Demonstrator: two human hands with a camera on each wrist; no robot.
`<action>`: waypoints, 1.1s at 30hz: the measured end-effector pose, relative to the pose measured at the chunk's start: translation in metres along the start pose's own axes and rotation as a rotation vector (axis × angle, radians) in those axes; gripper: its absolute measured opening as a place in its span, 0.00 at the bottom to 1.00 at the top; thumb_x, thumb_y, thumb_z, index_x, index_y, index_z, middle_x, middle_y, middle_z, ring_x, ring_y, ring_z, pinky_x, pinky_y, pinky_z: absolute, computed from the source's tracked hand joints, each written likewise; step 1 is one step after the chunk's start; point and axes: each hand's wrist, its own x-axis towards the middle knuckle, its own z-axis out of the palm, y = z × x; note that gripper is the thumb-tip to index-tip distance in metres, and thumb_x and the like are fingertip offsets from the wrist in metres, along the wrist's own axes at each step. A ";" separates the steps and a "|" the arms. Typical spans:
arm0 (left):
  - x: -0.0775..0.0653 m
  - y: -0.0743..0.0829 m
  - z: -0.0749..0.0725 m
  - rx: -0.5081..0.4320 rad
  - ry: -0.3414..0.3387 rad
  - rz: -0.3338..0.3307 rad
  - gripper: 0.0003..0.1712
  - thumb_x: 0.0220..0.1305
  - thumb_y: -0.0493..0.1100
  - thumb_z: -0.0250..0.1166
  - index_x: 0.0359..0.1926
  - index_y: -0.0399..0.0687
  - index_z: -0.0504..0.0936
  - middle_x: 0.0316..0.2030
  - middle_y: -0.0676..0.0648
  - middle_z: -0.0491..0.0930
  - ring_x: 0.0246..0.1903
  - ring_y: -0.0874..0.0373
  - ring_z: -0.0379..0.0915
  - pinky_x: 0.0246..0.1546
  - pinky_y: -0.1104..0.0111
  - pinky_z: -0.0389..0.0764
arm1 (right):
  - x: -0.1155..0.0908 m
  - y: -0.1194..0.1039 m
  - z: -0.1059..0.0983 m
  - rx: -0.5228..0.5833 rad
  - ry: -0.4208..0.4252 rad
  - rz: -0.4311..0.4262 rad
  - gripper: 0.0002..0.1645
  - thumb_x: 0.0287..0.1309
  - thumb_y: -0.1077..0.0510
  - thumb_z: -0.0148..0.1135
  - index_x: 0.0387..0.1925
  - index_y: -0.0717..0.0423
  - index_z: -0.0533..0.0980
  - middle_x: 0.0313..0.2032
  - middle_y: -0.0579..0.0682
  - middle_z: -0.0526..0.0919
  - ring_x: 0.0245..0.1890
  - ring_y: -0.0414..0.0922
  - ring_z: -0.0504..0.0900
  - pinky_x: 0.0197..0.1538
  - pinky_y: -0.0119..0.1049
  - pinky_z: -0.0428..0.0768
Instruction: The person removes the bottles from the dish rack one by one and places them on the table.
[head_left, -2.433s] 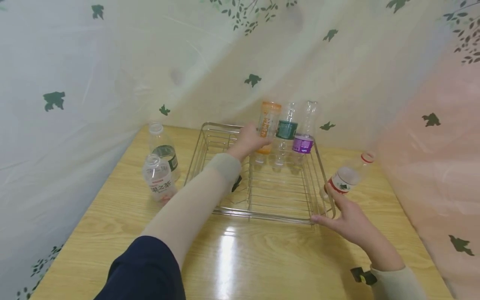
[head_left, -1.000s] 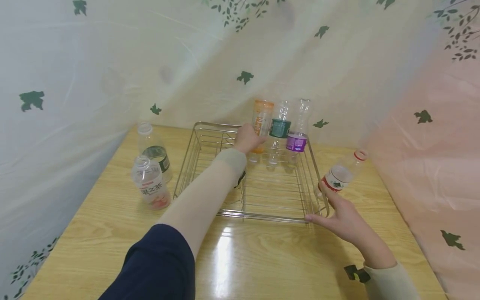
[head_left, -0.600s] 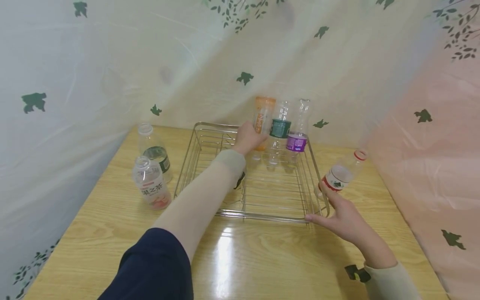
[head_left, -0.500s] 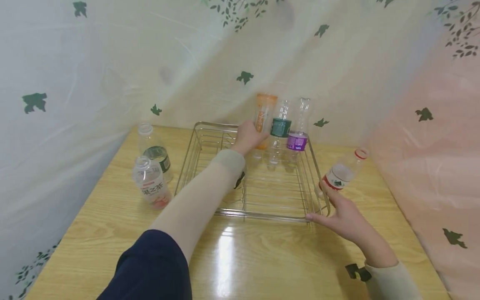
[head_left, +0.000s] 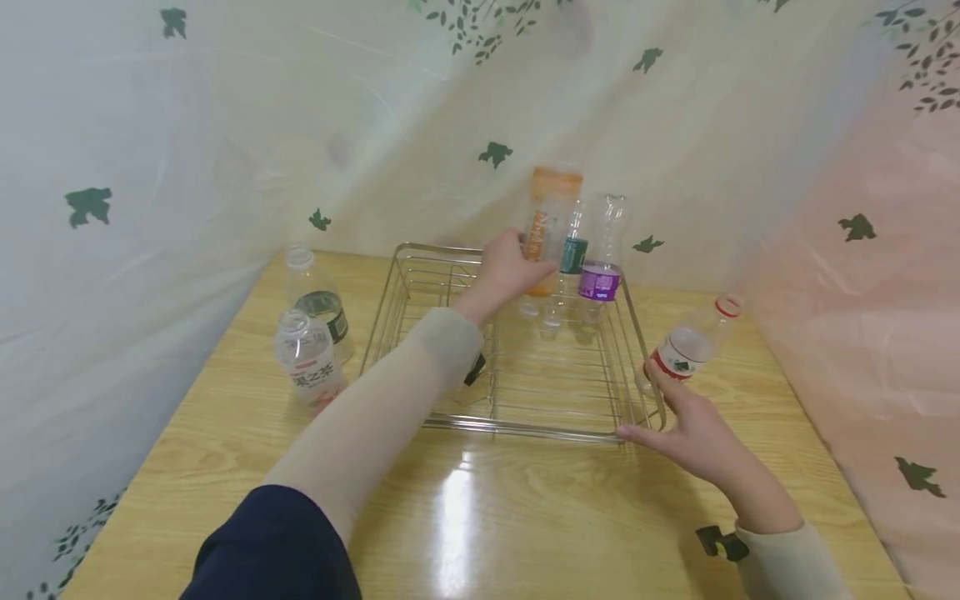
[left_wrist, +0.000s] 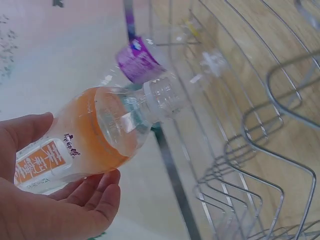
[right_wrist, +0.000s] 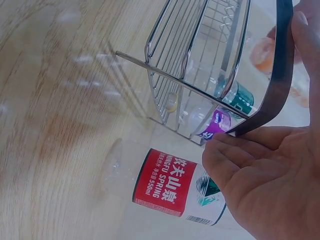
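Upside down went the orange-banded bottle (head_left: 553,212), at the far side of the wire rack (head_left: 525,432): mouth low, base high, long axis steep, its top leaning a touch right! The left hand (head_left: 506,262) had it, thumb and fingers round its body, just left of the green-labelled bottle (head_left: 573,256) and the purple-labelled bottle (head_left: 600,282), both inverted too! The right hand (head_left: 697,433) gripped the near right corner!

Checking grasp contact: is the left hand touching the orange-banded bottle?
Touching: the left wrist view shows the left hand gripping the orange-banded bottle between thumb and fingers.
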 end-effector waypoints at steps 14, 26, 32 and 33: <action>-0.041 0.015 -0.011 0.002 -0.085 0.098 0.34 0.62 0.47 0.74 0.63 0.38 0.71 0.50 0.44 0.79 0.45 0.53 0.79 0.43 0.66 0.85 | 0.000 0.003 0.000 -0.013 0.003 -0.002 0.68 0.54 0.35 0.75 0.79 0.65 0.48 0.75 0.67 0.56 0.64 0.75 0.65 0.63 0.70 0.66; -0.073 0.015 -0.019 0.008 -0.111 0.125 0.36 0.62 0.47 0.74 0.65 0.40 0.69 0.54 0.44 0.78 0.48 0.54 0.78 0.42 0.67 0.84 | 0.001 0.004 0.001 -0.015 0.006 -0.011 0.68 0.54 0.36 0.75 0.79 0.65 0.48 0.74 0.68 0.56 0.66 0.74 0.64 0.63 0.70 0.66; -0.085 0.015 -0.022 0.048 -0.104 0.138 0.36 0.62 0.47 0.75 0.65 0.40 0.70 0.52 0.45 0.79 0.47 0.55 0.77 0.43 0.67 0.84 | 0.001 0.004 0.001 -0.013 0.006 -0.008 0.68 0.53 0.35 0.75 0.79 0.65 0.48 0.75 0.67 0.56 0.66 0.73 0.63 0.63 0.70 0.65; -0.086 0.015 -0.023 0.052 -0.107 0.142 0.36 0.62 0.47 0.75 0.66 0.40 0.70 0.52 0.46 0.79 0.47 0.55 0.77 0.43 0.67 0.84 | 0.001 0.004 0.001 -0.013 0.006 -0.007 0.68 0.53 0.36 0.75 0.79 0.65 0.48 0.75 0.67 0.56 0.66 0.73 0.63 0.63 0.71 0.65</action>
